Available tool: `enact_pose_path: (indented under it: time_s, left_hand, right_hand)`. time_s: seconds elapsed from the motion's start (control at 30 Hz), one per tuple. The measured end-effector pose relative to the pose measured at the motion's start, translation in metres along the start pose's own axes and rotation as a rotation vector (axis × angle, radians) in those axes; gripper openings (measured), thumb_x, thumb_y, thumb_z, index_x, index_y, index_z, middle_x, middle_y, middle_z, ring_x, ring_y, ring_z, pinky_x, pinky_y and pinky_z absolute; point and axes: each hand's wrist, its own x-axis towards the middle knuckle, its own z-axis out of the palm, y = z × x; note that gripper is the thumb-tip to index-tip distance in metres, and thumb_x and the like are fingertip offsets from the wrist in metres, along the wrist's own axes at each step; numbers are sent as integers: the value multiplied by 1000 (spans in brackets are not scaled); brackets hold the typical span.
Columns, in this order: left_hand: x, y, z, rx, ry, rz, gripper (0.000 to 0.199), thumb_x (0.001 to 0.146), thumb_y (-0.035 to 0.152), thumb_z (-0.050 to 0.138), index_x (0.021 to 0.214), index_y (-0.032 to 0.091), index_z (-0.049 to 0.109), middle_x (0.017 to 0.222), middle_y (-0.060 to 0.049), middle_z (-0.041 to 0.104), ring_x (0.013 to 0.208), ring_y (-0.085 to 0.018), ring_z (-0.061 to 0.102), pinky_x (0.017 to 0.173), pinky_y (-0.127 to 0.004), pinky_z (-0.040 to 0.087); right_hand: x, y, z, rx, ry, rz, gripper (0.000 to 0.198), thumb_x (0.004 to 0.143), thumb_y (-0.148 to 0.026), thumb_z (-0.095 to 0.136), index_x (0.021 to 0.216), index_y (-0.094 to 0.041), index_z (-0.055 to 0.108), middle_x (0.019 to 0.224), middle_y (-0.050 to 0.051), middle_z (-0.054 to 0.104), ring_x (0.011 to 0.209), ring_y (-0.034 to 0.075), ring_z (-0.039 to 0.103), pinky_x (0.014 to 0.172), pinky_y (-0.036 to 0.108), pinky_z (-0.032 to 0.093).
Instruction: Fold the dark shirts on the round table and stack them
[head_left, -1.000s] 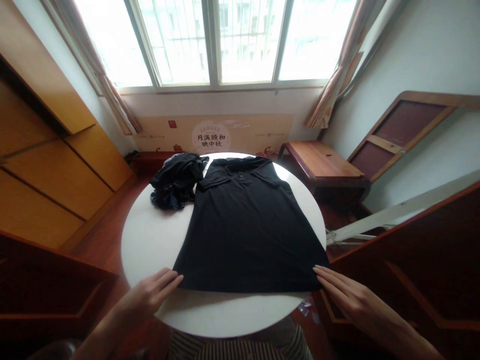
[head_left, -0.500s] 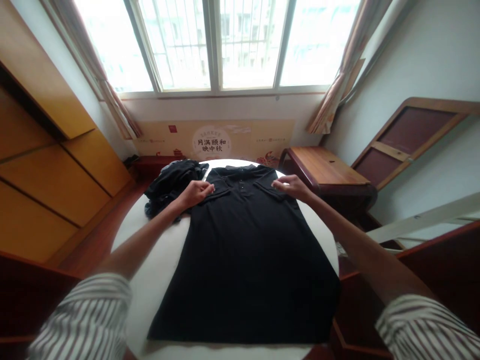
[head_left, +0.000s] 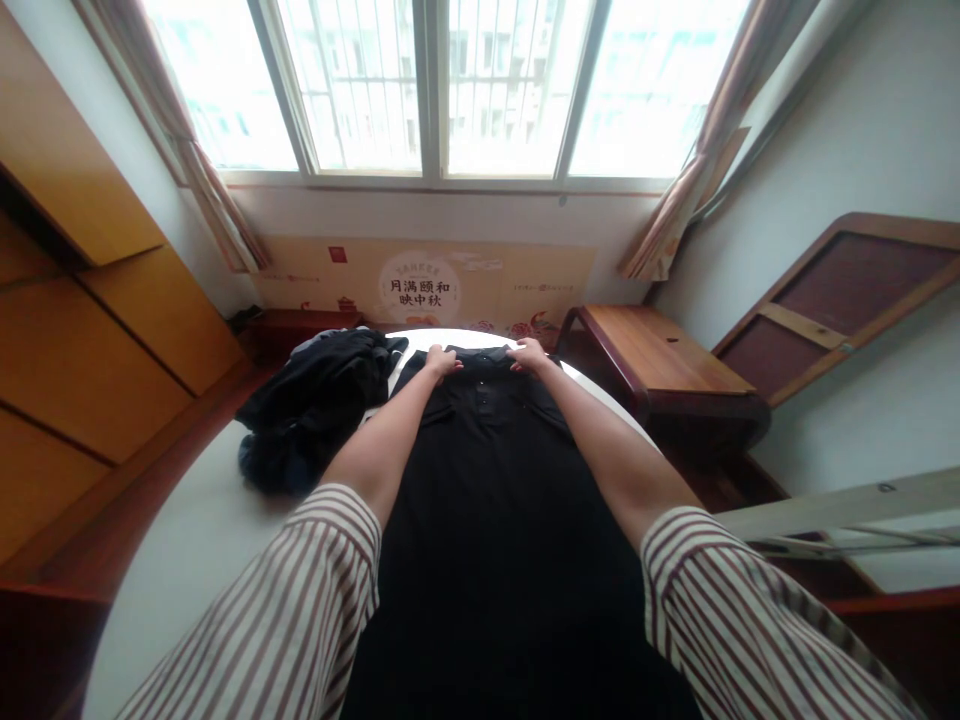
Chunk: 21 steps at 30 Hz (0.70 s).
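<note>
A black polo shirt (head_left: 495,520) lies spread face up on the white round table (head_left: 180,560), its collar at the far edge and its hem towards me. My left hand (head_left: 444,361) is closed on the left side of the collar, and my right hand (head_left: 528,356) pinches the right side. Between them the buttoned placket runs down the middle. Both short sleeves rest folded in over the shirt's front, partly hidden by my forearms.
Left of the shirt sits a heap of dark clothes (head_left: 315,390) on the table. Beyond the table's right edge stands a wooden side cabinet (head_left: 660,345). A printed cardboard panel (head_left: 517,280) leans below the window (head_left: 495,90). Yellow cupboards (head_left: 150,350) line the left wall.
Both hands have moved from the sleeves inward and away from me to the collar, and now grip it. My arms reach further forward, and the view has come closer over the table.
</note>
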Motion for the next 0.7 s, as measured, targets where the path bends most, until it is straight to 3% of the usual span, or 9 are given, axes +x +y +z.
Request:
enact_pose_path:
  time_s: [0.13, 0.27, 0.37, 0.5, 0.57, 0.7]
  left_hand:
    - [2, -10, -3, 106, 31, -18, 32, 78, 7, 69, 107, 6, 55, 84, -12, 64, 77, -23, 70, 69, -32, 59]
    - [3, -5, -9, 184, 21, 88, 24, 76, 2, 66, 99, 8, 62, 91, -13, 67, 78, -24, 70, 73, -37, 59]
    - [10, 6, -12, 222, 70, 225, 34, 77, 2, 62, 110, 10, 62, 117, -17, 62, 99, -25, 67, 88, -38, 57]
    - [19, 12, -11, 285, 85, 391, 53, 79, -1, 54, 131, 10, 53, 142, -19, 47, 129, -25, 50, 107, -34, 45]
    - [19, 6, -11, 332, 30, 434, 55, 80, -2, 50, 134, 7, 51, 143, -20, 47, 130, -26, 49, 110, -37, 42]
    - [8, -5, -12, 428, -96, 478, 44, 79, -1, 47, 120, 6, 62, 132, -20, 58, 130, -28, 51, 115, -42, 35]
  right_hand:
    - [0, 5, 2, -48, -27, 33, 39, 78, -19, 78, 109, -6, 58, 74, 5, 62, 60, 12, 56, 58, 26, 52]
    - [0, 2, 1, -62, -41, -15, 32, 76, -12, 75, 104, -5, 61, 73, 4, 62, 62, 13, 56, 61, 28, 53]
    - [5, -4, 0, -56, 6, -108, 38, 81, -11, 66, 118, -7, 57, 90, 8, 65, 67, 13, 59, 66, 29, 55]
    - [13, -9, 1, -77, 76, -262, 52, 84, -11, 56, 136, -9, 47, 123, 15, 59, 92, 17, 62, 86, 31, 53]
    - [11, -7, 4, -111, 57, -316, 56, 82, -8, 55, 137, -7, 47, 131, 17, 56, 104, 20, 61, 95, 34, 50]
    - [-8, -1, 10, -196, -41, -398, 52, 79, -2, 49, 131, -3, 54, 135, 19, 56, 120, 26, 56, 107, 39, 42]
